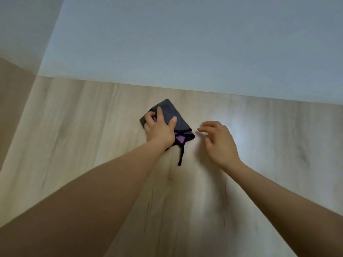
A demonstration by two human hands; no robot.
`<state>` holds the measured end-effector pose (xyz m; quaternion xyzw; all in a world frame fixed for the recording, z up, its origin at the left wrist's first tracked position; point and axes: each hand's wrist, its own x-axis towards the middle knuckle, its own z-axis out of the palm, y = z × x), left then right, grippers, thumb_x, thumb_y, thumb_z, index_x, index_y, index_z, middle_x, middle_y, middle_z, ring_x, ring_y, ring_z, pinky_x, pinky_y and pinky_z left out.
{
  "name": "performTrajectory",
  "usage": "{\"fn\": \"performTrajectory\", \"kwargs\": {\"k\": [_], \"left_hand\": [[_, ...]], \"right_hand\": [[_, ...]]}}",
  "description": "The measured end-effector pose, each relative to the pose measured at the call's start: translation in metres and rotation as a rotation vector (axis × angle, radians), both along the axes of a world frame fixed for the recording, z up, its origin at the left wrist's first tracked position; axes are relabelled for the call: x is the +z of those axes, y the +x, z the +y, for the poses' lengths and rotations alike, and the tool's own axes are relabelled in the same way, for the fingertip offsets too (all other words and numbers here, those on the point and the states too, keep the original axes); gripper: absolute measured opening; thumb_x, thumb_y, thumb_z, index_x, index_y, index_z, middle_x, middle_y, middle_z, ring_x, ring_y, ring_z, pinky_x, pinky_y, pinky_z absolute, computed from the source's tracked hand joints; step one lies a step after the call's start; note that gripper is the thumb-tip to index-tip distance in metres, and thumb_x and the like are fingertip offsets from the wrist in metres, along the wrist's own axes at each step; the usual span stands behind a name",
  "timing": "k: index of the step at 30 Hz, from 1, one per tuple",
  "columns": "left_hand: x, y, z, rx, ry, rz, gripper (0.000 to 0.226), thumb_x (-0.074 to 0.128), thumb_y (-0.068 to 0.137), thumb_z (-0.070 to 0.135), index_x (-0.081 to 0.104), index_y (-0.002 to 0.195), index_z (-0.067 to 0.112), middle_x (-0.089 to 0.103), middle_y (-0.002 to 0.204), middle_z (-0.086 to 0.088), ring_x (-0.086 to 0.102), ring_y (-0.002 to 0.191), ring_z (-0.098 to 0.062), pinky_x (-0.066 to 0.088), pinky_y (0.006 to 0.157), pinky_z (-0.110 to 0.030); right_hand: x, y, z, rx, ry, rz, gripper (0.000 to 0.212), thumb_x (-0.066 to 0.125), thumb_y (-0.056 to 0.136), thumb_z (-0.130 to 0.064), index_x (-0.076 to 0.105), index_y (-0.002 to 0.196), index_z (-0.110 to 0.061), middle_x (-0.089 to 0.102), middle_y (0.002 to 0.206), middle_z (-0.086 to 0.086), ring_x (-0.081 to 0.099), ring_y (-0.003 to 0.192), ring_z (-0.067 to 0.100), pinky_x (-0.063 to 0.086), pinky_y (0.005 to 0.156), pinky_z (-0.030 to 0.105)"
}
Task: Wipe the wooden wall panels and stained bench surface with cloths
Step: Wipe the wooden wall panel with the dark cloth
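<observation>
Bare forearms fill the foreground, and at their far ends the left hand [160, 128] presses and half-grips the folded grey cloth [169, 115] flat against the wooden wall panel [78, 127], while the right hand [220, 140] hovers just beside it, fingers loosely spread and empty. Panel wiping looks under way; next comes a firm sweep along the grain. Cloth's long axis runs diagonally from beyond the left fingers towards the right hand, a dark strap [181, 154] trailing back towards the wrists.

Dim, soft light — pale glare on panel [232, 127], blurred lower edges.
</observation>
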<state>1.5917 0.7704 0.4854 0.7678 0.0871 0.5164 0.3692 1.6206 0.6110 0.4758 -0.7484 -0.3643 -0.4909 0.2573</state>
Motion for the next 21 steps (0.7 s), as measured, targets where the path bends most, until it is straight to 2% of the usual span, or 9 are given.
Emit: {"fn": "performTrajectory", "kwargs": {"k": [2,5,7,9,11,14,16,19,21], "left_hand": [[0.009,0.011,-0.017,0.076,-0.078,0.056,0.068,0.030,0.099,0.051,-0.003,0.152,0.023,-0.009,0.157,-0.006,0.001,0.143,-0.030,0.003,0.117,-0.041],[0.010,0.025,-0.027,0.133,-0.104,0.056,0.069,0.029,0.100,0.049,-0.011,0.151,0.025,-0.022,0.156,-0.001,-0.014,0.145,-0.028,-0.005,0.115,-0.049],[0.000,0.032,-0.013,0.191,0.041,0.059,0.068,0.027,0.100,0.047,-0.014,0.150,0.026,-0.026,0.156,-0.001,-0.016,0.144,-0.029,-0.005,0.115,-0.051],[-0.011,0.030,0.012,0.239,0.178,0.089,0.065,0.025,0.101,0.046,-0.015,0.149,0.028,-0.027,0.155,-0.001,-0.016,0.144,-0.029,-0.004,0.115,-0.050],[-0.016,0.023,0.033,0.261,0.142,0.127,0.064,0.024,0.102,0.045,-0.015,0.149,0.028,-0.027,0.155,-0.001,-0.015,0.144,-0.030,-0.003,0.116,-0.050],[-0.015,0.024,0.025,0.263,-0.058,0.129,0.063,0.025,0.102,0.042,-0.014,0.150,0.027,-0.027,0.155,-0.001,-0.015,0.144,-0.031,-0.004,0.116,-0.049],[-0.017,0.030,-0.001,0.273,-0.046,0.110,0.062,0.025,0.102,0.040,-0.014,0.150,0.027,-0.028,0.155,-0.001,-0.017,0.144,-0.030,-0.006,0.115,-0.049],[-0.038,0.040,-0.035,0.284,0.333,0.100,0.064,0.024,0.102,0.041,-0.017,0.149,0.029,-0.029,0.154,-0.001,-0.020,0.143,-0.029,-0.008,0.114,-0.049],[-0.061,0.041,-0.048,0.255,0.671,0.118,0.065,0.025,0.101,0.043,-0.022,0.145,0.032,-0.030,0.154,0.001,-0.023,0.143,-0.026,-0.009,0.114,-0.049]], "right_hand": [[-0.018,0.009,-0.024,-0.112,-0.044,-0.047,0.035,0.045,0.091,-0.007,0.065,0.118,-0.017,0.047,0.136,-0.001,0.039,0.123,0.021,0.040,0.085,0.028],[-0.038,0.023,-0.042,-0.235,-0.107,-0.066,0.044,0.046,0.093,-0.011,0.052,0.134,-0.024,0.034,0.149,0.001,0.032,0.133,0.023,0.039,0.097,0.036],[-0.045,0.032,-0.048,-0.247,-0.140,-0.071,0.051,0.044,0.097,-0.013,0.038,0.144,-0.031,0.022,0.156,-0.005,0.019,0.141,0.017,0.033,0.105,0.032],[-0.048,0.039,-0.050,-0.203,-0.126,-0.046,0.052,0.040,0.100,-0.014,0.031,0.146,-0.036,0.015,0.157,-0.012,0.011,0.142,0.010,0.030,0.107,0.028],[-0.048,0.043,-0.048,-0.135,-0.088,-0.016,0.049,0.037,0.102,-0.019,0.030,0.146,-0.037,0.014,0.156,-0.015,0.009,0.141,0.006,0.029,0.109,0.028],[-0.048,0.046,-0.049,-0.094,-0.086,-0.013,0.045,0.034,0.103,-0.024,0.032,0.146,-0.037,0.015,0.156,-0.017,0.008,0.141,0.005,0.028,0.107,0.026],[-0.049,0.049,-0.050,-0.077,-0.086,-0.026,0.044,0.035,0.103,-0.023,0.032,0.146,-0.036,0.016,0.156,-0.016,0.009,0.140,0.005,0.026,0.104,0.023],[-0.047,0.051,-0.047,-0.013,0.007,0.015,0.045,0.037,0.102,-0.025,0.032,0.147,-0.027,0.022,0.154,-0.011,0.016,0.137,0.003,0.018,0.099,0.014],[-0.052,0.046,-0.049,0.021,0.143,0.058,0.047,0.045,0.098,-0.021,0.036,0.144,-0.020,0.029,0.149,-0.005,0.026,0.131,0.005,0.023,0.099,0.015]]}}
